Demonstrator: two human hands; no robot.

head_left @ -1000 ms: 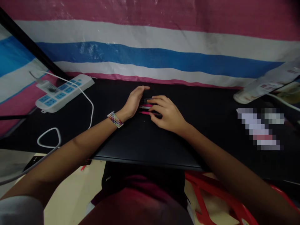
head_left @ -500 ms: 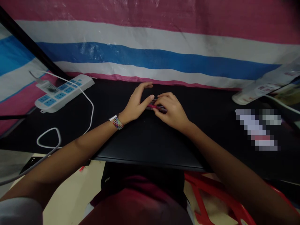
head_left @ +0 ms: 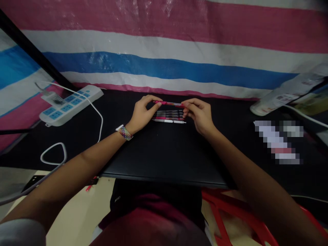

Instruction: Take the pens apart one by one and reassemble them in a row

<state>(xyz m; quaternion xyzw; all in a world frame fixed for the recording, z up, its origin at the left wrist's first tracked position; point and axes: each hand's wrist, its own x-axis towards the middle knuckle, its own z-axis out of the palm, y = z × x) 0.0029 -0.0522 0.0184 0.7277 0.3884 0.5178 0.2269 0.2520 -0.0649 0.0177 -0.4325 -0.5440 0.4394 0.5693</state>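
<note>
Between my two hands a pink pen (head_left: 170, 103) with a clear barrel is held level, a little beyond a row of pens. My left hand (head_left: 144, 111) pinches its left end between thumb and fingers. At the other end, my right hand (head_left: 200, 113) closes around the tip of the same pen. Just below lie several dark pens (head_left: 169, 113), side by side on the black table (head_left: 164, 153). Nearest to me in that row is a white pen (head_left: 169, 121), with some pink beside it. My right fingertips hang close to the row's right ends; whether they touch is unclear.
A white power strip (head_left: 74, 106) with a plugged-in adapter (head_left: 54, 99) stands at the left, its white cable (head_left: 101, 123) looping over the table. On the right lie a plastic bottle (head_left: 271, 102) and a blurred-out item (head_left: 276, 140). A striped sheet (head_left: 159, 66) hangs behind.
My hands have moved apart and the pink pen is now lifted lengthwise between them. The row of pens, mostly covered before, now shows. The view has shifted slightly.
</note>
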